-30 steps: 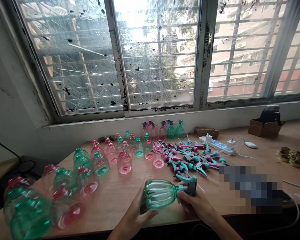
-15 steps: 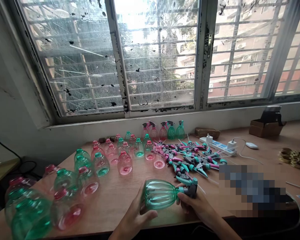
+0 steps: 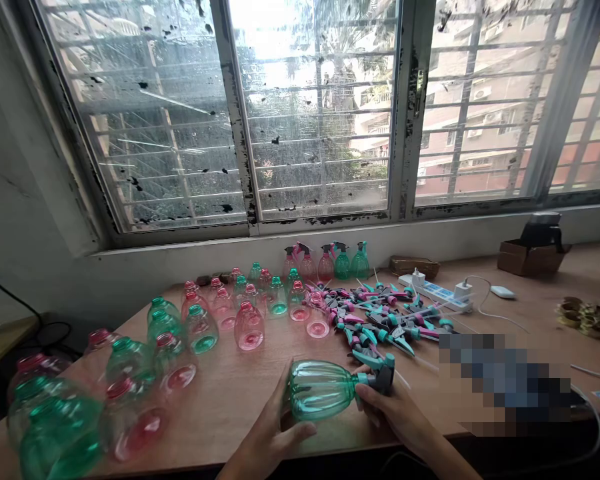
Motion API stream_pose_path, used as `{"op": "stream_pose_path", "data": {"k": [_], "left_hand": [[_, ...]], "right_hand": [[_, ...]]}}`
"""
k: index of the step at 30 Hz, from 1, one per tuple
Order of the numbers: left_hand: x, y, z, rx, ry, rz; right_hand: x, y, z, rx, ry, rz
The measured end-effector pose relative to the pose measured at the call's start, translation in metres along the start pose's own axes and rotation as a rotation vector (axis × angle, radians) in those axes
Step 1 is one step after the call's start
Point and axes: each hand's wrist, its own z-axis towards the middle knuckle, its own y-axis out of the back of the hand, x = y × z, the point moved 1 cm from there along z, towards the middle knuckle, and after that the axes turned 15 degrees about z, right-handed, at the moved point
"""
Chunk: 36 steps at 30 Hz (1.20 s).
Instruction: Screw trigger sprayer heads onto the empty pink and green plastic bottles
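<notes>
A green clear plastic bottle point(image 3: 320, 390) lies on its side above the near edge of the wooden table point(image 3: 240, 393). My left hand point(image 3: 275, 433) wraps round its wide bottom end. My right hand point(image 3: 390, 410) grips the grey and teal spray head point(image 3: 380, 378) seated on the bottle's neck. Just beyond lies a heap of loose pink and teal spray heads point(image 3: 385, 320).
Several open pink and green bottles point(image 3: 200, 327) stand over the table's left half. Several bottles with spray heads point(image 3: 330, 261) stand by the wall under the window. A white power strip point(image 3: 437, 291), a cardboard box point(image 3: 527, 253) and a blurred patch point(image 3: 500, 380) lie to the right.
Both hands stay on the bottle and the spray head. The right hand has shifted slightly round the spray head; the bottle has barely moved.
</notes>
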Motion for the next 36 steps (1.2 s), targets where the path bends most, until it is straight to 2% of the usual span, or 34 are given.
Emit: {"op": "stream_pose_path", "data": {"k": [9, 16, 21, 30, 36], "left_hand": [[0.000, 0.000, 0.002, -0.027, -0.008, 0.070], [0.000, 0.002, 0.000, -0.009, -0.035, 0.090], [-0.004, 0.003, 0.000, 0.001, 0.018, 0.146], [0.014, 0.002, 0.002, 0.001, -0.024, 0.121], [0.002, 0.001, -0.001, 0.010, -0.023, 0.082]], "right_hand": [[-0.002, -0.007, -0.007, -0.092, 0.017, 0.037], [-0.001, -0.008, -0.007, -0.076, 0.022, 0.040], [-0.002, -0.006, -0.005, -0.082, 0.059, 0.028], [-0.006, -0.002, -0.002, -0.069, 0.058, 0.031], [-0.006, -0.001, -0.003, -0.063, 0.059, 0.026]]}}
